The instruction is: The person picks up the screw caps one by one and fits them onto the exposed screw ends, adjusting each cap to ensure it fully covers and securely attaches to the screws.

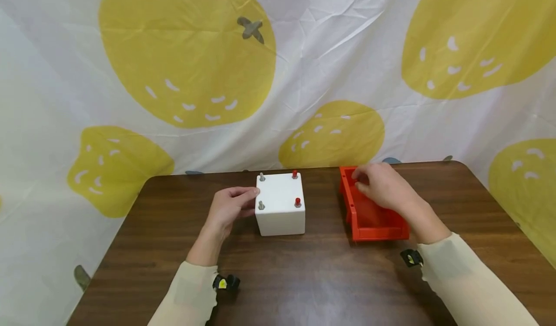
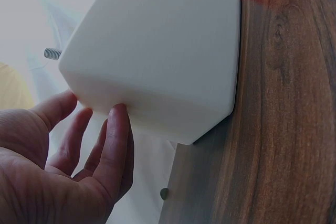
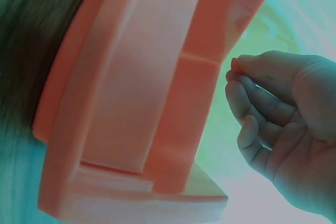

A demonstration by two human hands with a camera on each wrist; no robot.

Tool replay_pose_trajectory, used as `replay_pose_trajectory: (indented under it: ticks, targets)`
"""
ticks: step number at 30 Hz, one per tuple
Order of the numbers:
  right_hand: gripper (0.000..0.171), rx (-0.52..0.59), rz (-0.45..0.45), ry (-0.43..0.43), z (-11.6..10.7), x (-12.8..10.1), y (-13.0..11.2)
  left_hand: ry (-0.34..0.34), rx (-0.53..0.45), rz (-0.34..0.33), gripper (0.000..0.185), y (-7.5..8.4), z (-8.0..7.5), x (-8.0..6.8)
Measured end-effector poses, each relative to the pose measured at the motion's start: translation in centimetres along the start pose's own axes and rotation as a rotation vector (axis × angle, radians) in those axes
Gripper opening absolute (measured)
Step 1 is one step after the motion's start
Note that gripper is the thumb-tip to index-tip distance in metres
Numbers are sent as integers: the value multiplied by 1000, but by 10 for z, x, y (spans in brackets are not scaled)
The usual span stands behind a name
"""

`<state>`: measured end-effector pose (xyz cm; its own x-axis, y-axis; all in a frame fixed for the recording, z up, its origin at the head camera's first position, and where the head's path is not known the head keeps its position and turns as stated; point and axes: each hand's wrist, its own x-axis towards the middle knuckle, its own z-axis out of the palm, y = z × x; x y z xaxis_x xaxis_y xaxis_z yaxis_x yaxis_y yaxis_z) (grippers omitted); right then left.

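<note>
A: Which step is this?
B: Left hand (image 1: 228,209), fingers straight, steadies the white block (image 1: 281,204) mid-table. Right hand (image 1: 381,186) hovers over the red bin (image 1: 369,220), fingertips pinched together; whether they hold anything, I cannot tell.
A: Next?
B: Probably aiming precisely at the block's pegs.

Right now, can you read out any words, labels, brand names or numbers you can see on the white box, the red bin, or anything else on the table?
None: no readable text in any view.
White box: plain faces, no label; only four pegs on top.
Red bin: no lettering visible.
Backdrop cloth: yellow fruit shapes only, no words.
Small black and yellow tags at both wrists: too small to read.
</note>
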<state>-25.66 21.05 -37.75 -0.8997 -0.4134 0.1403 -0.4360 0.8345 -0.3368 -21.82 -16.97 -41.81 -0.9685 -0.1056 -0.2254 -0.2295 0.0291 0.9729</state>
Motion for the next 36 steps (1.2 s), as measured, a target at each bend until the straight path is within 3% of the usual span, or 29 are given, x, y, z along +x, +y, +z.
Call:
replay_pose_trajectory:
  ticks: [20, 36]
  targets:
    - [11, 225, 13, 117, -15, -10, -17, -6, -22, 1, 35, 3, 2, -1]
    - [14, 396, -47, 112, -9, -5, -48, -13, -23, 6, 34, 2, 4, -4]
